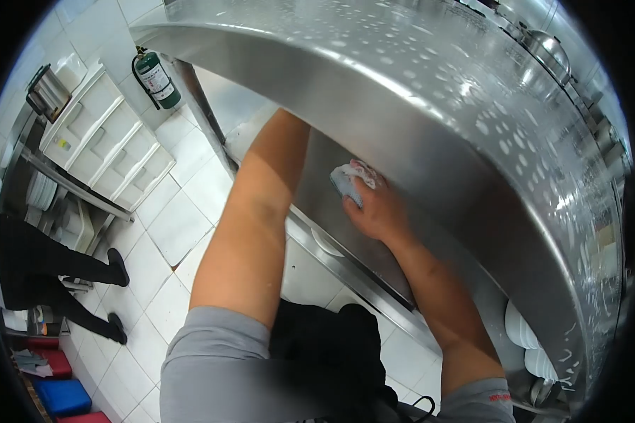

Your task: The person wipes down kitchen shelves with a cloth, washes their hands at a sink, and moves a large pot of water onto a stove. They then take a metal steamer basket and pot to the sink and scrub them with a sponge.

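My right hand [384, 211] is closed round a foamy sponge [345, 185], pale with a bluish-grey face. It presses the sponge against the steel lower shelf [335, 204], below the rim of a steel counter [430, 116]. White suds cover the sponge and my fingertips. My left forearm reaches in under the same counter rim, which hides the left hand completely. Water drops and streaks of foam dot the countertop above.
White bowls [521, 326] are stacked on the shelf at the right. A fire extinguisher [155, 79] hangs near the counter's far leg. White drawers [109, 134] carry a metal jug [49, 93]. Another person [46, 264] stands at the left, near a blue lid [62, 397].
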`<act>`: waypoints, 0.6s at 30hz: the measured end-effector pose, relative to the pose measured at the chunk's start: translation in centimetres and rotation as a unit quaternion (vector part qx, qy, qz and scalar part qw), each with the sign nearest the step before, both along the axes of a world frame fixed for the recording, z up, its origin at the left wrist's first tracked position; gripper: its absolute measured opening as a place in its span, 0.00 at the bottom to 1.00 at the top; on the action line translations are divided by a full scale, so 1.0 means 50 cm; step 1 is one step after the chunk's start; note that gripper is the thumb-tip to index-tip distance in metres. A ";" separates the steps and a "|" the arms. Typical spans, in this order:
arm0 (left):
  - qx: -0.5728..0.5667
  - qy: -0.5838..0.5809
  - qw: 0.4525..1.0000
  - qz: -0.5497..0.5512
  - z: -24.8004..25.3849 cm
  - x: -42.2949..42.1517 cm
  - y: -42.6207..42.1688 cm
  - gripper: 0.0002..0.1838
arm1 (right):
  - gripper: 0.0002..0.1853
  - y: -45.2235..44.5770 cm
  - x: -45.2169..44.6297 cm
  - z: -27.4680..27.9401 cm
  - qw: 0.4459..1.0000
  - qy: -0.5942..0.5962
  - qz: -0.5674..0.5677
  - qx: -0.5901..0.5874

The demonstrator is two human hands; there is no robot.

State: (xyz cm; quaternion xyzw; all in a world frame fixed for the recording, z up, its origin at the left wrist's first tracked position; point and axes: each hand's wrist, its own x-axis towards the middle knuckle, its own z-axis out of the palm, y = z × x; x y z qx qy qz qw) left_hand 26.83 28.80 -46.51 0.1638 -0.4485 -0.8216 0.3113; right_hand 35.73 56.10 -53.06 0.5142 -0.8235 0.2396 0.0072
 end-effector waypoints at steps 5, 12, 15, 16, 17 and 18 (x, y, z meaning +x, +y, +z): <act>0.018 0.001 1.000 0.023 -0.021 -0.005 -0.004 0.11 | 0.30 -0.007 -0.021 -0.052 0.972 -0.215 -0.056 0.078; -0.005 -0.032 0.999 0.036 -0.037 0.143 -0.045 0.09 | 0.28 -0.004 0.003 0.015 0.949 -0.284 -0.081 0.115; -0.030 -0.085 0.995 0.045 -0.061 0.282 -0.063 0.09 | 0.26 -0.003 -0.008 -0.025 0.999 -0.039 -0.003 -0.035; -0.039 -0.113 0.992 0.048 -0.064 0.333 -0.064 0.09 | 0.26 -0.004 -0.013 -0.032 0.999 -0.041 -0.003 -0.035; -0.054 -0.160 0.984 0.051 -0.059 0.380 -0.061 0.10 | 0.25 -0.005 -0.015 -0.039 0.998 0.018 0.008 -0.051; -0.069 -0.206 0.975 0.055 -0.049 0.443 -0.053 0.11 | 0.25 -0.007 -0.019 -0.044 0.994 0.078 0.018 -0.068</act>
